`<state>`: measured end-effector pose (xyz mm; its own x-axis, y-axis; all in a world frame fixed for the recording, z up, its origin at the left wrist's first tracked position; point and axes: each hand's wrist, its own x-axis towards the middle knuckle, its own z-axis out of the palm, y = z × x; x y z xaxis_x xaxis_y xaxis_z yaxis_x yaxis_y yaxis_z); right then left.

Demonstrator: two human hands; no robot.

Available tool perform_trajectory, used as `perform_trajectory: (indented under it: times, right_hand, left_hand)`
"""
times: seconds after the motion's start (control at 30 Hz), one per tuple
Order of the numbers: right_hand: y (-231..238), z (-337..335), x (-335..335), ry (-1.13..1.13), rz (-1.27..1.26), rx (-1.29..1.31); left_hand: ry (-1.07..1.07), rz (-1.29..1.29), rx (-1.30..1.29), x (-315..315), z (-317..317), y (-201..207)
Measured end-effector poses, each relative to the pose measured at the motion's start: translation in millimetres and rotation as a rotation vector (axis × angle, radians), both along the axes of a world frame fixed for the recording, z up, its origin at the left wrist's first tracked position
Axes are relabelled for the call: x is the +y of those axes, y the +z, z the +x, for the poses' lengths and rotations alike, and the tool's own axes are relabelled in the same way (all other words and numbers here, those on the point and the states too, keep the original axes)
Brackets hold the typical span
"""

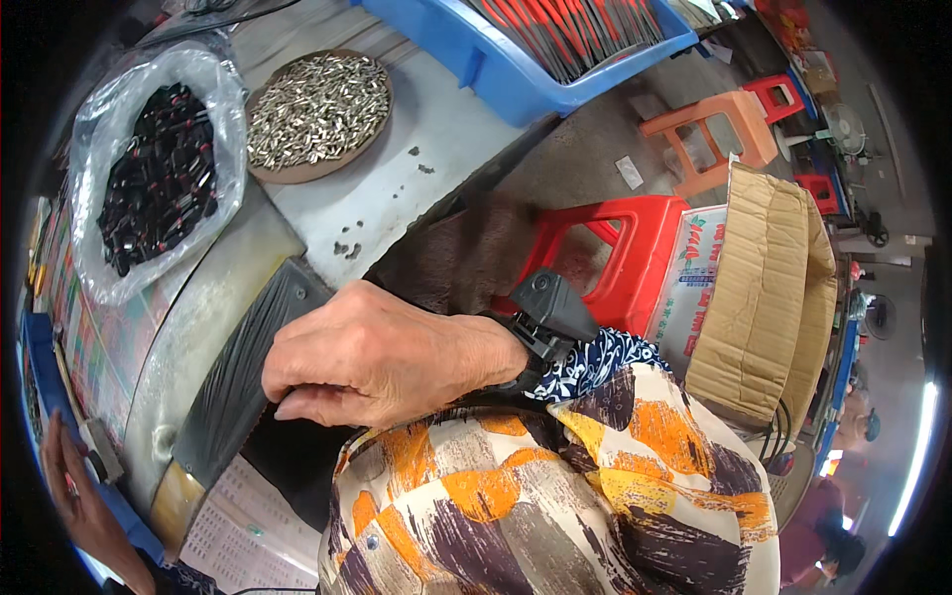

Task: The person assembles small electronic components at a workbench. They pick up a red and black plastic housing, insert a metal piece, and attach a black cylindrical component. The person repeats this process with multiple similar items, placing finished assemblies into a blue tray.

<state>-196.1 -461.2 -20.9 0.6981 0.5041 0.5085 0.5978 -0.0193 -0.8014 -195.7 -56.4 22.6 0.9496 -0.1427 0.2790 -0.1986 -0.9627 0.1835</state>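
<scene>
My right hand [362, 357] is in the middle, its fingers curled and the thumb pressed in beneath them. Whatever may be in that pinch is hidden. It is beside a strip wrapped in black plastic [238, 367] along the table's near edge. A black device [545, 317] is strapped to the right wrist. At the lower left rim my left hand [84, 501] has its fingers stretched out, near a blue edge and a small grey block [101, 448]; I see nothing held in it.
On the table are a clear bag [89, 188] of small black-and-red parts and a round tray [389, 94] of short metal pins. A blue crate [585, 96] holds long red-and-black pieces. To the right are a red stool [650, 253] and a cardboard box [749, 297].
</scene>
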Motion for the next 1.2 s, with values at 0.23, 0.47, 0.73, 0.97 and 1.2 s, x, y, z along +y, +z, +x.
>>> perform_trajectory:
  times: [0.23,0.47,0.73,0.97,1.2]
  right_hand:
    - [-9.1,-4.1,16.5,0.031,-0.097,-0.011]
    - [3.1,-15.4,11.6,0.075,-0.242,-0.096]
    - [11.3,-3.6,4.0,-0.031,-0.055,-0.515]
    - [13.4,-3.6,-5.6,-0.023,-0.073,-0.523]
    - [12.0,-1.8,-8.5,-0.081,-0.054,-0.558]
  left_hand:
    - [0.185,-0.197,-0.054,-12.5,-58.2,-1.8]
    - [0.057,-0.26,-0.056,-67.6,-89.2,-1.6]
    - [-0.006,-0.066,-0.187,-163.6,-104.7,15.1]
    - [-0.098,-0.1,-0.232,-174.6,-89.4,4.5]
    - [-0.094,-0.22,-0.148,-182.8,-88.1,-6.2]
